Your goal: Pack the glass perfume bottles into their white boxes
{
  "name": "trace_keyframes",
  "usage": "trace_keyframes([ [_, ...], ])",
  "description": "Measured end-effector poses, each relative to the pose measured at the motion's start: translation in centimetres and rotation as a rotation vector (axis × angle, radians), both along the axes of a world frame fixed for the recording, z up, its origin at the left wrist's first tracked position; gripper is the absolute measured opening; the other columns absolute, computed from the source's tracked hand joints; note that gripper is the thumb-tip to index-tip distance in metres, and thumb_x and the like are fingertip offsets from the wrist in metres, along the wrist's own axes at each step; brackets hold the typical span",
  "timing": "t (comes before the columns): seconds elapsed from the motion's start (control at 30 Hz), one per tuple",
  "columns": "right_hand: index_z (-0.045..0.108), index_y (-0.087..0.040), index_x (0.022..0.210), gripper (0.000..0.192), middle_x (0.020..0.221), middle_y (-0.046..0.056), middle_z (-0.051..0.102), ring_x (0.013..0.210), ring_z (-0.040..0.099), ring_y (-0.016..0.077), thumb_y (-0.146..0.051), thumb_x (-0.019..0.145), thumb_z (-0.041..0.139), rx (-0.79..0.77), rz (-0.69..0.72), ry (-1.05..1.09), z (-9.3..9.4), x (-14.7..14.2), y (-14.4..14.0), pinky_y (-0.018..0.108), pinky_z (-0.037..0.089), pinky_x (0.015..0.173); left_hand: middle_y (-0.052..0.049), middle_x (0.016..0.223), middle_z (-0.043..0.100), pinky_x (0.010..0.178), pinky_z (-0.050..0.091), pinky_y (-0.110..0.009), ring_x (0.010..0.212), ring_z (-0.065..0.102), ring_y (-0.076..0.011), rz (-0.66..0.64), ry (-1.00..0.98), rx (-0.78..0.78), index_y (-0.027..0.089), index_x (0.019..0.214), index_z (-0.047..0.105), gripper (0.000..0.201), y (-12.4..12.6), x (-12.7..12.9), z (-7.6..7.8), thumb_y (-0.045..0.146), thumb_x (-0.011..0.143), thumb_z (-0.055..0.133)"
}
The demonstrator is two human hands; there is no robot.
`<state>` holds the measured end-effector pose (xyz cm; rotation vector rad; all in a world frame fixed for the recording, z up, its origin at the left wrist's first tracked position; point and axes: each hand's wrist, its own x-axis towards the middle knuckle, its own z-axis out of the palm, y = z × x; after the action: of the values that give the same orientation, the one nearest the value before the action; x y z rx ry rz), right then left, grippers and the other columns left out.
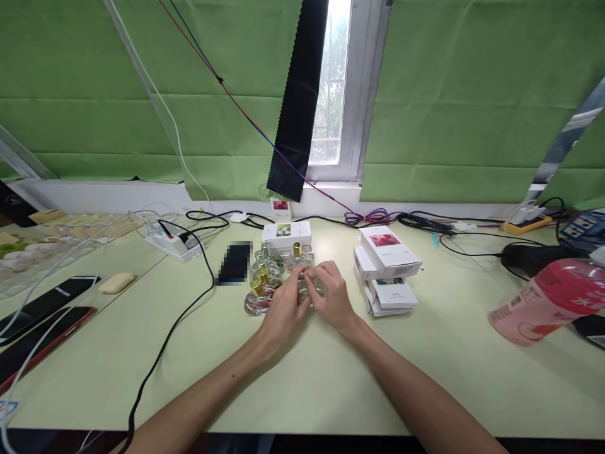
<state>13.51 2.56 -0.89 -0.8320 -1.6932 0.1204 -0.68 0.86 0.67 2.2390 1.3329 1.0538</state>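
My left hand [285,307] and my right hand [331,296] meet at the middle of the pale green table [302,378], both closed around one small clear glass perfume bottle [312,285]. Most of that bottle is hidden by my fingers. Just left and behind stand other round glass bottles with gold caps [263,287], one of them [297,255] further back. A white perfume box [287,234] lies behind the bottles.
A stack of white perfume boxes [386,268] sits right of my hands. A pink drink bottle [548,301] lies at the far right. A power strip [172,244], black cable [189,309], phones [45,321] and a blurred dark item [234,263] lie left.
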Motion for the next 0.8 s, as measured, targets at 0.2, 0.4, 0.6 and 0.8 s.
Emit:
trace_keyframes([
  [0.2, 0.061, -0.022, 0.094, 0.012, 0.088, 0.005, 0.066, 0.089, 0.057, 0.0225, -0.012, 0.095, 0.055, 0.001, -0.012, 0.025, -0.16, -0.01, -0.11, 0.036, 0.050, 0.076, -0.002, 0.088, 0.064, 0.068, 0.047, -0.026, 0.068, 0.060, -0.0153, 0.002, 0.007, 0.000, 0.020, 0.138, 0.044, 0.052, 0.01, 0.07, -0.03, 0.012, 0.088, 0.056],
  [0.4, 0.061, -0.023, 0.103, 0.014, 0.093, 0.005, 0.067, 0.091, 0.059, 0.0224, -0.012, 0.094, 0.058, -0.018, -0.013, 0.060, -0.28, 0.02, -0.21, 0.037, 0.052, 0.078, -0.002, 0.089, 0.065, 0.070, 0.048, -0.027, 0.071, 0.060, -0.0162, -0.003, 0.002, -0.011, 0.021, 0.138, 0.045, 0.050, -0.02, 0.08, 0.09, 0.013, 0.090, 0.055],
  [0.6, 0.060, -0.023, 0.108, 0.018, 0.095, 0.005, 0.066, 0.091, 0.061, 0.0221, -0.013, 0.093, 0.059, -0.029, -0.019, 0.081, -0.53, -0.01, -0.18, 0.037, 0.053, 0.079, -0.002, 0.089, 0.066, 0.070, 0.047, -0.026, 0.068, 0.060, -0.0152, -0.004, -0.009, -0.013, 0.022, 0.138, 0.046, 0.050, -0.10, 0.19, 0.26, 0.013, 0.089, 0.055],
  [0.8, 0.060, -0.023, 0.109, 0.019, 0.095, 0.005, 0.066, 0.090, 0.061, 0.0215, -0.013, 0.093, 0.061, -0.030, -0.018, 0.090, -0.51, 0.00, -0.25, 0.036, 0.054, 0.079, -0.001, 0.088, 0.065, 0.070, 0.048, -0.027, 0.067, 0.058, -0.0150, -0.009, -0.002, -0.006, 0.021, 0.139, 0.045, 0.050, -0.02, 0.14, 0.16, 0.014, 0.090, 0.055],
])
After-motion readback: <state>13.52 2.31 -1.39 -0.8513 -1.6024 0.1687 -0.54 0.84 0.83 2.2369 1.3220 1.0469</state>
